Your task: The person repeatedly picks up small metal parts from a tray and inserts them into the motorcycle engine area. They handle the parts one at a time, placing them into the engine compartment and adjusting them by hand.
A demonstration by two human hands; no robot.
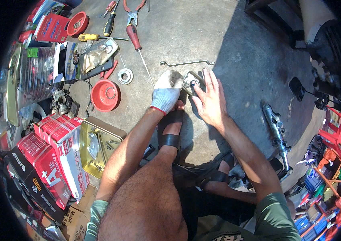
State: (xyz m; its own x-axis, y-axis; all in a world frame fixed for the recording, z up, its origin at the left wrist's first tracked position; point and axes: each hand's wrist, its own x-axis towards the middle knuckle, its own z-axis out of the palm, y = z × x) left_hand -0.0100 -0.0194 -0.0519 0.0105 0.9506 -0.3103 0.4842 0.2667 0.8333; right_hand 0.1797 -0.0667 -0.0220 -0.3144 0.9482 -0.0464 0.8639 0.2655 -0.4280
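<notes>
My left hand [166, 90], in a white knit glove with a red cuff, is closed on the left side of a small shallow metal tin [197, 75]. Many tiny grey pieces lie in the tin, too small to make out for certain. My bare right hand [212, 98] is spread over the tin's right side, and one dark-tipped finger reaches among the pieces. Just beyond both hands lies a double-ended ring wrench [186, 63] on the concrete. A red-handled screwdriver [133, 37] points its shaft toward my glove.
At left are a round metal part [125, 76], a red bowl [94, 98] with a ring in it, another red bowl [77, 23], pliers [132, 15] and a rectangular tin [116, 131] of hardware. Red boxes [48, 170] stand nearby. To the right lies a silver metal tube [274, 124].
</notes>
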